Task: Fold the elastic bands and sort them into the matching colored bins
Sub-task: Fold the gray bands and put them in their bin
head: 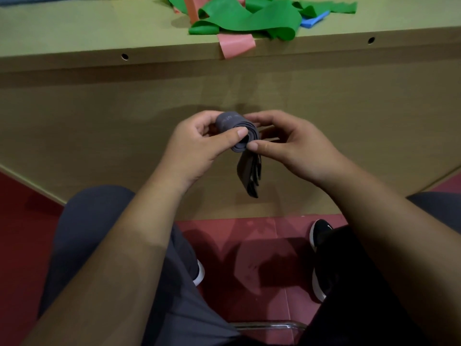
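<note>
**Status: grey band part-rolled, both grips on it**

Left grip pinches the rolled end, with the thumb flat on the coil and the fingers behind it. Right grip pinches the same coil from the other side, thumb tip at its lower edge. The band is in the air above my lap, in front of the bench and below its top. A loose tail hangs limp from the coil in several layers.

Handling, my read:
- It looks light, thin and floppy, and not fragile.
- It's elastic, so the coil will likely spring open if pressure drops.
- The matte surface probably grips skin fine.
- Best hold is across the coil, with a thumb over the outer layer to keep the stack together.
- Holding it by the tail would likely unroll it.

The green bands, pink band and blue band sit on the bench top, well apart from my hands. The pink one droops over the edge. No bins are in view.
</note>
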Demonstrator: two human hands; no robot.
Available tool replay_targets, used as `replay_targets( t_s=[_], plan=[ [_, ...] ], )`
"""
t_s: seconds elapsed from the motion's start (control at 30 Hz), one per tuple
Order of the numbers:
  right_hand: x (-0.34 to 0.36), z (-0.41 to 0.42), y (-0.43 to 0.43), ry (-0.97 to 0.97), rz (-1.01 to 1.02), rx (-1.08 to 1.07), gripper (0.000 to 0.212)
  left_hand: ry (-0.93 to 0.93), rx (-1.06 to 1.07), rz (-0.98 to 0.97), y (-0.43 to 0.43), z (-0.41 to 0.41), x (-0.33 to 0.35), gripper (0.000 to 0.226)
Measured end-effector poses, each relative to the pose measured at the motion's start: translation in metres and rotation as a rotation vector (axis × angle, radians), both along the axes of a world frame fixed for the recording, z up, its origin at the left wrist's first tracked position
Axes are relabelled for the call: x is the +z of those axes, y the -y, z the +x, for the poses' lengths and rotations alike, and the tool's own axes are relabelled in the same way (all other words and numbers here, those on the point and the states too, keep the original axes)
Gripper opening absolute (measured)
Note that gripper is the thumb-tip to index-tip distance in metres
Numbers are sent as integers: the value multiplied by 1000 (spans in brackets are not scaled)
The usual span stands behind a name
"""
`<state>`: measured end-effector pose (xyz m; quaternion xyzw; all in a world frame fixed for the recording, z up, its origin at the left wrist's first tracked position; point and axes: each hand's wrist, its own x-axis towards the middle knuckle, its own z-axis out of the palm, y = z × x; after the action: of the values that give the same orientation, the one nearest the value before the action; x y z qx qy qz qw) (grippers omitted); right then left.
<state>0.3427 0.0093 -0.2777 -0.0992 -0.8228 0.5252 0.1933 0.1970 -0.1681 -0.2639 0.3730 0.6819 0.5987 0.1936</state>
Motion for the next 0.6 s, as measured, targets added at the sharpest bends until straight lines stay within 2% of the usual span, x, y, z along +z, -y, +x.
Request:
replay_targets(
  t_s=[0.17,0.3,0.47,0.6],
  plan=[
    [-1,-3,2,-17,-8,-50,49,126,-12,36,0,3,-1,39],
    [4,0,1,4,-179,7,49,329,-49,78,-2,10,6,42],
    [6,3,5,41,-242,49,46,323,-12,85,-3,8,0,26],
    [11,7,6,70,-279,72,40,348,45,91,-4,13,-3,24]
  ],
)
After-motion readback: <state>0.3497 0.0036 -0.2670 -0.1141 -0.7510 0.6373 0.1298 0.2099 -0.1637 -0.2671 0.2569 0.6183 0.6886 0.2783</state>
